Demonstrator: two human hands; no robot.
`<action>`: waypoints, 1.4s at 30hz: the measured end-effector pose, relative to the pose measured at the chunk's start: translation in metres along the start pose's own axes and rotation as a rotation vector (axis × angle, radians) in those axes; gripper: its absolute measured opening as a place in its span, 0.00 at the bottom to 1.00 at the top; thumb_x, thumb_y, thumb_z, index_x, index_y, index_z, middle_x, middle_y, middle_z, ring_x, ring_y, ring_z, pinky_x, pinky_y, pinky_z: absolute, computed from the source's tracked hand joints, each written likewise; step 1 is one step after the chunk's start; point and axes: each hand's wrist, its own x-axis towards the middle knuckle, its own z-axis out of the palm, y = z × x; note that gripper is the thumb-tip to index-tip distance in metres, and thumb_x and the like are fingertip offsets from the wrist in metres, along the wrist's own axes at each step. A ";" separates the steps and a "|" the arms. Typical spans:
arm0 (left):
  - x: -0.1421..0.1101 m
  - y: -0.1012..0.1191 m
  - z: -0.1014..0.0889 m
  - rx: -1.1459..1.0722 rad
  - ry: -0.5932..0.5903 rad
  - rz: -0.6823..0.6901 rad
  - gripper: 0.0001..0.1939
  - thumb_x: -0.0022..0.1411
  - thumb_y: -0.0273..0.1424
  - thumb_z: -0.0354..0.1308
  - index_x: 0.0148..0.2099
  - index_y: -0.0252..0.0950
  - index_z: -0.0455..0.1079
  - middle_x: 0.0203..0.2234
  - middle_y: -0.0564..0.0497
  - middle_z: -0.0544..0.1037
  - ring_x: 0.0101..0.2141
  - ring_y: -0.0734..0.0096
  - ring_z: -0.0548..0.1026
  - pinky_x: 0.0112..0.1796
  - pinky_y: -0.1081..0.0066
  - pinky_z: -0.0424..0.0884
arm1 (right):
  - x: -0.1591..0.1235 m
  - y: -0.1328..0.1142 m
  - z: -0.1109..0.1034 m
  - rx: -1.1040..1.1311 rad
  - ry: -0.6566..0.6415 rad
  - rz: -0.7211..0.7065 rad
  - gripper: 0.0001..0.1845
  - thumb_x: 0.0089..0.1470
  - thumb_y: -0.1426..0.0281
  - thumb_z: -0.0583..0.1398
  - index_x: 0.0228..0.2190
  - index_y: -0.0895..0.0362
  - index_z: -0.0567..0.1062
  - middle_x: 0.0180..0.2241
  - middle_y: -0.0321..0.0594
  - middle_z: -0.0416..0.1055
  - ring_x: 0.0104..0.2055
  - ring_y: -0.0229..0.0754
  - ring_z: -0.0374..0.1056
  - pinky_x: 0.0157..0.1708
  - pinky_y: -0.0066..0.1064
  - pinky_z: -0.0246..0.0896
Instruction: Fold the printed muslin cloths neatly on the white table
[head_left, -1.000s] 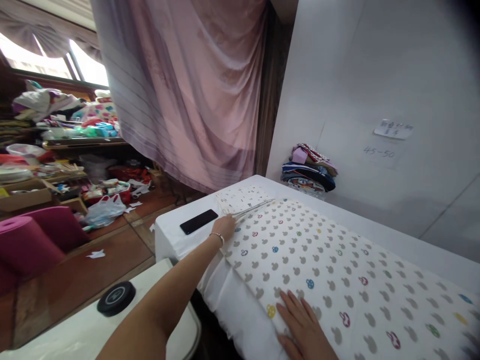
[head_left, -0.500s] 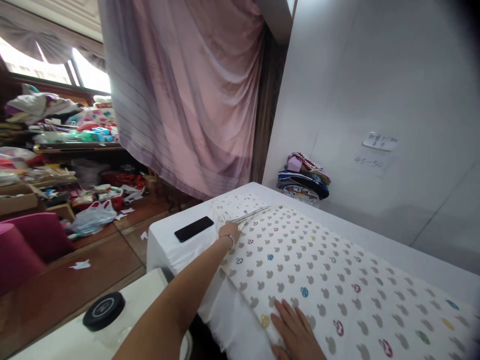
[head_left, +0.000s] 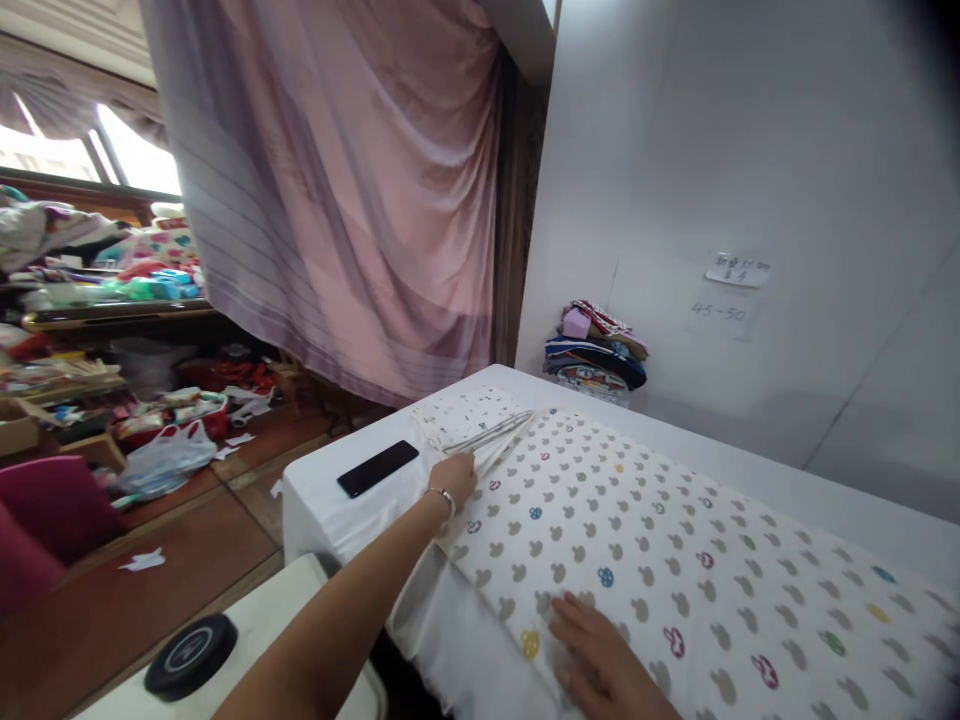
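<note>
A white cloth printed with grey and coloured mouse-head shapes lies spread over a white table. My left hand, a bracelet on its wrist, rests on the cloth's far left corner with its fingers together on the edge. At the near edge my right hand lies flat on the cloth, fingers stretched out and somewhat blurred. A smaller folded printed piece lies just beyond the left hand.
A black phone lies on the table left of the cloth. Folded clothes are stacked against the white wall. A pink curtain hangs behind. A black round object sits on a white surface at lower left. Cluttered shelves and floor at left.
The view has swung to the right. My left hand has slid a little along the cloth's corner; my right hand has shifted slightly on the near edge.
</note>
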 end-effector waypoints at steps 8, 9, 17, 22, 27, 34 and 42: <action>-0.034 0.004 0.022 0.022 -0.050 0.211 0.06 0.57 0.32 0.47 0.34 0.38 0.63 0.33 0.51 0.74 0.35 0.67 0.72 0.32 0.70 0.62 | 0.072 0.021 -0.066 0.448 0.175 0.434 0.17 0.51 0.60 0.54 0.38 0.53 0.76 0.41 0.40 0.73 0.43 0.46 0.68 0.44 0.36 0.63; -0.033 0.002 0.023 0.007 -0.053 0.198 0.06 0.57 0.34 0.48 0.35 0.38 0.63 0.34 0.51 0.73 0.35 0.67 0.72 0.32 0.70 0.62 | 0.086 0.030 -0.070 0.491 0.206 0.470 0.15 0.50 0.62 0.55 0.36 0.54 0.77 0.39 0.40 0.73 0.41 0.45 0.68 0.42 0.35 0.64; -0.025 -0.005 0.028 -0.076 -0.030 0.168 0.11 0.60 0.39 0.46 0.43 0.41 0.61 0.41 0.52 0.68 0.36 0.71 0.71 0.31 0.72 0.61 | 0.193 0.096 -0.093 0.964 0.513 0.894 0.06 0.50 0.74 0.57 0.33 0.62 0.72 0.32 0.43 0.73 0.26 0.35 0.68 0.25 0.26 0.65; -0.021 -0.004 0.029 -0.043 -0.115 0.185 0.13 0.64 0.36 0.38 0.39 0.41 0.64 0.38 0.53 0.68 0.35 0.74 0.71 0.32 0.72 0.61 | 0.247 0.146 -0.101 0.965 0.611 1.020 0.10 0.56 0.70 0.56 0.40 0.61 0.68 0.35 0.41 0.70 0.28 0.34 0.67 0.27 0.27 0.66; -0.019 -0.005 0.032 -0.046 -0.133 0.195 0.13 0.65 0.34 0.38 0.39 0.41 0.65 0.36 0.53 0.69 0.35 0.74 0.71 0.32 0.73 0.61 | 0.291 0.174 -0.100 0.973 0.526 1.131 0.14 0.57 0.66 0.55 0.42 0.61 0.68 0.38 0.40 0.68 0.34 0.36 0.67 0.32 0.31 0.66; -0.022 -0.015 0.041 -0.112 -0.042 0.238 0.13 0.65 0.34 0.39 0.37 0.42 0.66 0.32 0.54 0.70 0.32 0.74 0.70 0.32 0.72 0.62 | 0.316 0.194 -0.101 0.891 0.436 1.178 0.12 0.57 0.66 0.56 0.39 0.62 0.69 0.34 0.39 0.68 0.30 0.33 0.66 0.28 0.27 0.65; -0.021 -0.018 0.048 -0.109 0.125 0.379 0.12 0.62 0.34 0.45 0.31 0.41 0.68 0.28 0.52 0.70 0.32 0.69 0.67 0.34 0.68 0.63 | 0.294 0.213 -0.103 0.728 0.386 1.234 0.14 0.56 0.65 0.56 0.42 0.62 0.68 0.39 0.41 0.68 0.35 0.37 0.67 0.33 0.32 0.66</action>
